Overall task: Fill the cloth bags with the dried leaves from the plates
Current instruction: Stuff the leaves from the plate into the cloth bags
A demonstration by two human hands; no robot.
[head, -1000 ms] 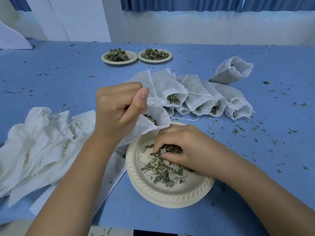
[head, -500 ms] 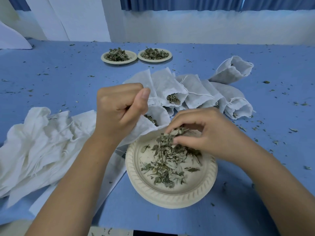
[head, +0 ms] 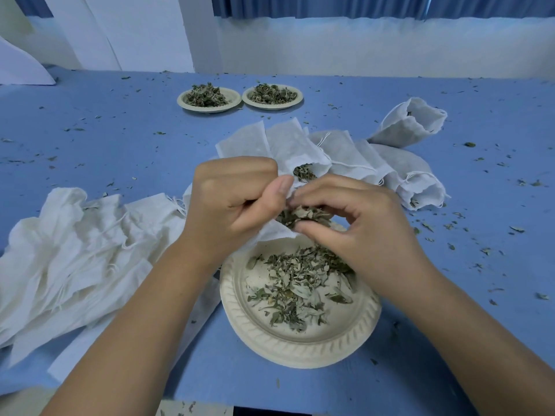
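Blue is the colour of the big table (head: 450, 340), and little leaf crumbs (head: 483, 250) lie all over it. I count three plates in all.

One plate (head: 300, 352) sits closest to the person, with a flat heap of dried leaves (head: 288, 289) in it. Two hands work just above its far edge. The left hand (head: 231, 202) is curled into a fist and grips the rim of one cloth bag (head: 270, 232), holding its mouth open. The right hand (head: 360, 226) pinches a clump of leaves (head: 303, 214) between thumb and fingertips, right at that bag's mouth. The two hands are almost touching.

From the near plate, at 9 o'clock, lies a crumpled pile of flat bags (head: 75, 250). They lie on top of each other, so I cannot count them.

At 12 to 1 o'clock, past the hands, a row of bags (head: 345, 151) lies side by side. I see about five, but they overlap. Green leaves show in the mouth of some.

One more bag (head: 408, 124) lies alone at 1 o'clock, a bit farther back, its mouth open.

Far away at 11 and 12 o'clock stand the two other plates, the left far plate (head: 209, 99) and the right far plate (head: 272, 96), just beside each other. Each holds a full heap of leaves.

Behind the table is a white wall (head: 360, 46) with a blue curtain (head: 330, 6) on top.
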